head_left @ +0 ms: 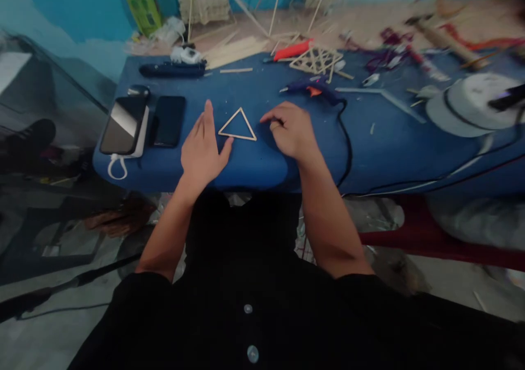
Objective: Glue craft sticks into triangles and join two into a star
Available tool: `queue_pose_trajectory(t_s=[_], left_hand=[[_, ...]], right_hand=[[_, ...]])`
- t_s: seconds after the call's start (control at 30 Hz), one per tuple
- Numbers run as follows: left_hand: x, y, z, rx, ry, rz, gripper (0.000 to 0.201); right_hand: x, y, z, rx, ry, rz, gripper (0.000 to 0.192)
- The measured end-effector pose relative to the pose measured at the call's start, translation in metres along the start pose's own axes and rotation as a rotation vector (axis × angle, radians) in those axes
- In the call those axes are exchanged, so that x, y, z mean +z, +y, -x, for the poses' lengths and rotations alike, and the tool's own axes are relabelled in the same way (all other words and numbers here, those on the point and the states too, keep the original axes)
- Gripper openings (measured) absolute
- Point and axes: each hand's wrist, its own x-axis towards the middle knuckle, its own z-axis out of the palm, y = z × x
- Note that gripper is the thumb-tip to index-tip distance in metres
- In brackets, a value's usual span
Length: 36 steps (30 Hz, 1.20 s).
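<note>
Both hands rested on the blue table [262, 167] at frame centre, left hand [203, 151] flat, thumb touching the stick triangle [238, 126] between them, right hand [289, 129] loosely curled just beside its right corner.

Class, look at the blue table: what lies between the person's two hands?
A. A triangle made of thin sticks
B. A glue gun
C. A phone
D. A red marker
A: the stick triangle lies flat on the blue table, with the left hand beside its left corner and the right hand just to its right.
</note>
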Motion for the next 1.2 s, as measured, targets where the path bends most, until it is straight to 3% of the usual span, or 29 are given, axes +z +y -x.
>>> queue_pose_trajectory(t_s=[0.17, 0.3, 0.5, 0.8, 1.2], left_hand=[[0.017, 0.003, 0.053, -0.071, 0.132, -0.087, 0.086], [0.027, -0.013, 0.075, 0.024, 0.181, -0.117, 0.078], [0.033, -0.031, 0.078, 0.116, 0.249, -0.114, 0.076], [0.043, -0.025, 0.078, 0.022, 0.335, -0.113, 0.073], [0.04, -0.026, 0.078, 0.052, 0.343, -0.142, 0.072]], right_hand=[[0.002, -0.002, -0.008, 0.065, -0.03, 0.035, 0.042], [0.003, 0.0, -0.012, 0.062, -0.031, 0.056, 0.042], [0.004, 0.004, -0.015, 0.085, -0.029, 0.089, 0.043], [0.002, -0.002, -0.019, 0.068, -0.079, 0.096, 0.041], [0.004, -0.006, -0.02, 0.012, -0.128, 0.082, 0.047]])
